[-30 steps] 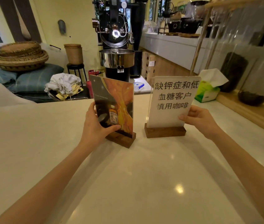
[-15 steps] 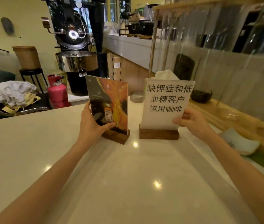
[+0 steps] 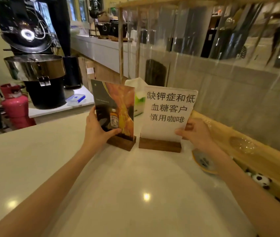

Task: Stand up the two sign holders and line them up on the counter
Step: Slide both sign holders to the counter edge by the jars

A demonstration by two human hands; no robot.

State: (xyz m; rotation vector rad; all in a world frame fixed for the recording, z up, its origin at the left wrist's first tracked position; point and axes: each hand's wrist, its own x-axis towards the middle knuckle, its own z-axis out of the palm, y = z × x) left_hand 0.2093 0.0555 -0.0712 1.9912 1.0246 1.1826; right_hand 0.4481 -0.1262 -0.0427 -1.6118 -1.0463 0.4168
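Two sign holders stand upright side by side on the pale counter (image 3: 118, 194), each on a dark wooden base. The left one, a picture sign holder (image 3: 117, 106), shows an orange and dark print with a small bottle; my left hand (image 3: 98, 132) grips its left edge, thumb across the front. The right one, a white text sign holder (image 3: 167, 115), carries black Chinese characters; my right hand (image 3: 197, 135) holds its lower right edge. A narrow gap separates their bases, and the picture sign is angled slightly inward.
A green tissue box (image 3: 138, 101) stands behind the signs. At the right run a wooden ledge (image 3: 255, 161) and a clear screen, with a small dish (image 3: 204, 163) and a panda figure (image 3: 262, 181) below. A coffee roaster (image 3: 35, 65) and pink gas cylinder (image 3: 16, 106) stand beyond the counter's left edge.
Both hands have slid the two upright signs toward the right end of the counter, near the wooden ledge. The view has swung right with them.
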